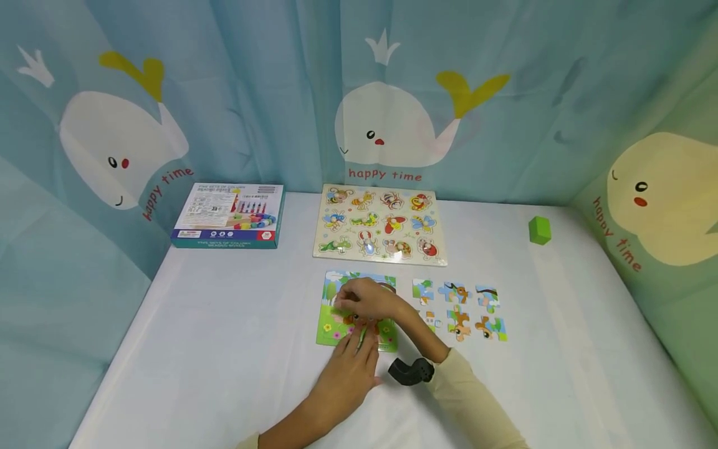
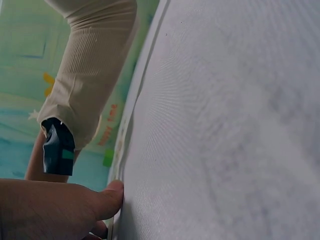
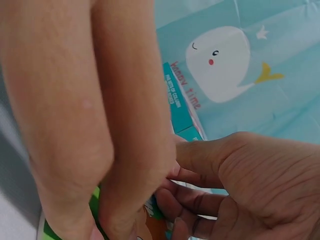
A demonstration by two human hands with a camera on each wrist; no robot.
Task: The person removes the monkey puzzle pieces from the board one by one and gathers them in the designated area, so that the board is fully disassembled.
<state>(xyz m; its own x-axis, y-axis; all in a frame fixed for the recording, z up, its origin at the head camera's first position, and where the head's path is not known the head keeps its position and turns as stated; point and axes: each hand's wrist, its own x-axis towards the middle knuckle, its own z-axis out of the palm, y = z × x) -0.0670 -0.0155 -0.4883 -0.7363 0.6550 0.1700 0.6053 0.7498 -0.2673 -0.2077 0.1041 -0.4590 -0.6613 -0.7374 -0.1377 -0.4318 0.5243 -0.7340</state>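
Observation:
A picture puzzle board [image 1: 326, 337] printed with grass and flowers lies on the white table. My left hand [image 1: 344, 377] rests on its lower part, fingers stretched over the picture; in the right wrist view its fingers [image 3: 132, 100] loom large. The right hand [image 1: 370, 299] bends over the board's upper left, thumb and fingers curled with tips close together. In the right wrist view the right hand [image 3: 260, 185] shows its palm side; whether a piece sits between its fingertips I cannot tell. Several loose jigsaw pieces [image 1: 459, 322] lie right of the board, partly behind the right forearm.
Behind the board lies a wooden insect peg puzzle [image 1: 320, 249]. A flat toy box [image 1: 224, 215] stands at the back left, and a green block [image 1: 540, 231] at the back right. A black wrist camera [image 1: 412, 372] hangs below the right sleeve. Whale-print curtains [image 1: 269, 93] surround the table.

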